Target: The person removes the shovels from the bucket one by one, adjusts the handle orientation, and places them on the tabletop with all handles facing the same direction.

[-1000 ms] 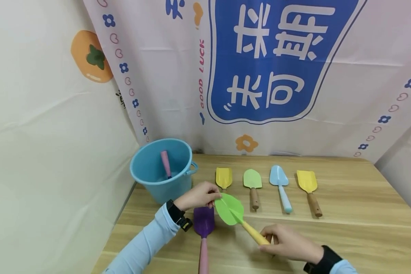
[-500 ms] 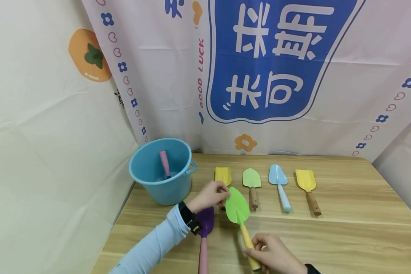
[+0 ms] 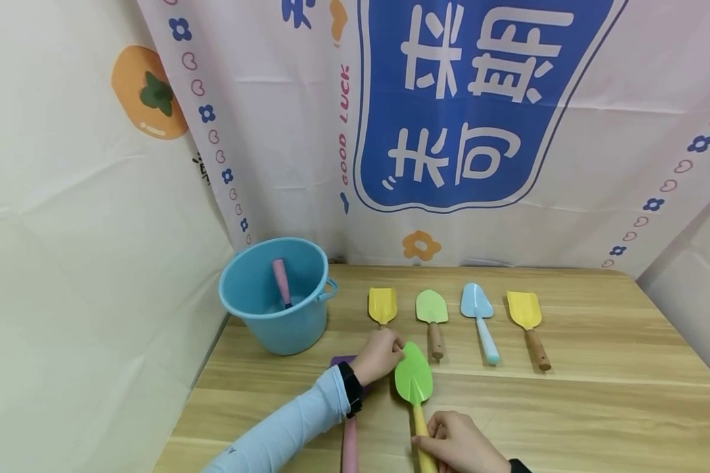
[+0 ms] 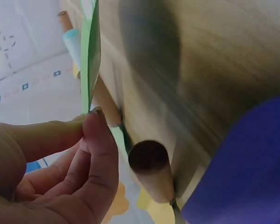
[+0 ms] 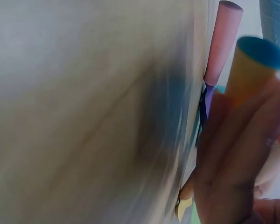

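Note:
Between my two hands is a toy shovel [image 3: 414, 378] with a bright green blade and a yellow handle. The left hand [image 3: 381, 356] pinches the blade's far edge between thumb and index finger, plain in the left wrist view. My right hand [image 3: 461, 441] grips the yellow handle, whose blue end [image 5: 263, 52] shows in the right wrist view. Beneath the left forearm lies a purple shovel with a pink handle [image 3: 350, 447]; its blade is partly covered by the left wrist. In the left wrist view the green blade [image 4: 91, 60] stands off the wooden table, over its shadow.
A blue bucket [image 3: 272, 315] with a pink-handled tool [image 3: 281, 282] inside stands at the back left. Along the back lie a small yellow shovel [image 3: 382, 304], a pale green one [image 3: 432, 307], a light blue one [image 3: 477, 301] and another yellow one [image 3: 524, 310].
The green shovel has swung from slanting to nearly upright in the head view, its handle end moving left and nearer. Both hands keep hold; the left hand has shifted right.

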Tool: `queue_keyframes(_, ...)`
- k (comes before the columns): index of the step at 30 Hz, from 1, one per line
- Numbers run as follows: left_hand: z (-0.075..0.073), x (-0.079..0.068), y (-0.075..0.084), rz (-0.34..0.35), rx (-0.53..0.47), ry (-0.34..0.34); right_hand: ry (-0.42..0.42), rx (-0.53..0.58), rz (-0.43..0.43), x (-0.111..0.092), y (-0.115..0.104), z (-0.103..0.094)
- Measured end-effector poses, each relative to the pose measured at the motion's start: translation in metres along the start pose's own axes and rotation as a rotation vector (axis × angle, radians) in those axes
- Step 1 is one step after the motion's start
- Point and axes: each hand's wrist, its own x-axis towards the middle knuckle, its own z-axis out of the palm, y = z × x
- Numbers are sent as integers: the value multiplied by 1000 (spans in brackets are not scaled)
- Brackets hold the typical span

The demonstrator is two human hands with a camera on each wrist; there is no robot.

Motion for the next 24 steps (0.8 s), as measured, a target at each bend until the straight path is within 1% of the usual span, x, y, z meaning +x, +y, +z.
queue_keyframes(3,7,2,-1,-7,38,-33,-36,-6,7,4,1,1)
queue_keyframes(6,11,4,0,-6,101,-41,-71,-9,8,6,2,0)
queue_keyframes(10,13,6,4,2,221,-48,-100,-7,16,9,2,-3)
queue_keyframes(13,15,7,6,26,322,-52,-113,-3,36,10,2,-4)
queue_keyframes(16,16,6,7,57,408,-36,-126,-2,55,11,1,-6)
queue_keyframes(18,16,6,7,64,446,-26,-131,-5,60,13,1,-7)
queue_keyframes(20,17,6,7,57,470,-17,-134,-5,61,14,1,-8)
queue_keyframes(24,19,7,7,41,520,-24,-137,2,61,16,2,-8)
